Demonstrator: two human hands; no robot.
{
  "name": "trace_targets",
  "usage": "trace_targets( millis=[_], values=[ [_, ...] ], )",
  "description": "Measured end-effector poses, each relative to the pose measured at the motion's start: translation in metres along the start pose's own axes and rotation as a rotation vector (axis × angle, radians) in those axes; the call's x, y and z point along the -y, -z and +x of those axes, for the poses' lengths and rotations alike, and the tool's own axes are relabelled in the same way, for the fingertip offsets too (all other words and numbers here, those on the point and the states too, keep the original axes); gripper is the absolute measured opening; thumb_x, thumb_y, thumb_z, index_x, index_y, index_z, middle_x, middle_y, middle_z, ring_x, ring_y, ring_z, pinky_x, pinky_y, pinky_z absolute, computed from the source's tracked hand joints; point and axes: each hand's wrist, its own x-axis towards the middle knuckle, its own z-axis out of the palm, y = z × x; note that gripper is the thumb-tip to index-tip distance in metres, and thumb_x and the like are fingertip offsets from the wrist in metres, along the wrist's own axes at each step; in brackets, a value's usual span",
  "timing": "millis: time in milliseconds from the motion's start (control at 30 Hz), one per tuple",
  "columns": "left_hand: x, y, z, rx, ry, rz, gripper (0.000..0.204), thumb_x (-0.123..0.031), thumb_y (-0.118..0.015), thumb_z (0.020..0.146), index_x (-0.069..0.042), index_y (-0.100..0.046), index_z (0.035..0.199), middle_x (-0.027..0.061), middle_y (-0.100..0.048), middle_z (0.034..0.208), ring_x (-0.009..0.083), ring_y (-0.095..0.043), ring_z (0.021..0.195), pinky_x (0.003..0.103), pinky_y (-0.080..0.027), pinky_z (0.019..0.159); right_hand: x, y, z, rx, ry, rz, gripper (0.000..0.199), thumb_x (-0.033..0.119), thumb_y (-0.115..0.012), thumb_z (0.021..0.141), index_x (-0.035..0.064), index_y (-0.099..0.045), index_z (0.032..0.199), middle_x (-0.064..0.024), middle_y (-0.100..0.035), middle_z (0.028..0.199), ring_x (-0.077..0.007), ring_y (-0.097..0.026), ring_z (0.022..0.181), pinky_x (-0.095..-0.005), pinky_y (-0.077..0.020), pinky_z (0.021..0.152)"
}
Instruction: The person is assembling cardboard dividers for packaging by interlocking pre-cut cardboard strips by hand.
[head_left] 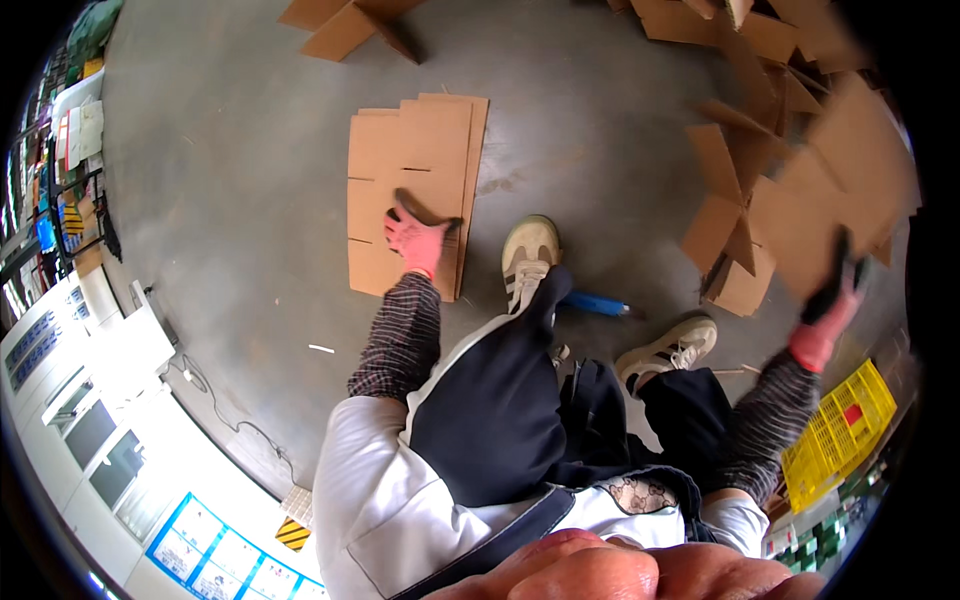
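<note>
My left hand (417, 236), in a pink glove with dark fingertips, is open with its fingers spread over a stack of flat slotted cardboard sheets (376, 210) on the floor. On the right, my right hand (832, 300), in a matching glove, reaches to the lower edge of a large brown cardboard piece (850, 150). Both this piece and the hand's fingers are blurred, so whether the fingers grip it cannot be made out. Next to it stand interlocked cardboard dividers (725, 195), set on edge in crossed shapes.
More crossed cardboard dividers (350, 28) stand at the far left of centre, and others are heaped at the far right. A blue tool-like object (597, 303) lies between my shoes. A yellow plastic crate (838, 435) is at the right. A cable (240, 425) runs along the left wall.
</note>
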Motion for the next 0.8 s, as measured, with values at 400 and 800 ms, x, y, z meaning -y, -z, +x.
trace_targets(
  millis=[400,800],
  values=[
    [-0.119,0.093,-0.046,-0.027,-0.918,-0.146,0.057,-0.023,-0.062,0.079,-0.003,-0.039,0.127,0.0158,-0.056,0.114,0.0302,-0.059,0.094,0.036,-0.047,0.08,-0.148,-0.085,-0.084,0.556,0.03,-1.148,0.06,0.02,-0.065,0.079,0.0075,-0.037,0.13,-0.0198,-0.06,0.103,-0.0368,-0.058,0.092,-0.0431,-0.0476,0.075],
    [-0.177,0.03,-0.015,0.292,-0.907,0.002,0.046,-0.026,-0.058,0.08,-0.012,-0.049,0.123,0.0076,-0.057,0.109,0.0296,-0.059,0.091,0.042,-0.047,0.077,-0.066,-0.179,-0.104,0.88,0.739,-1.19,0.039,0.014,-0.057,0.074,0.0183,-0.058,0.113,-0.0072,-0.053,0.098,-0.0243,-0.056,0.083,-0.0328,-0.0491,0.068]
  ],
)
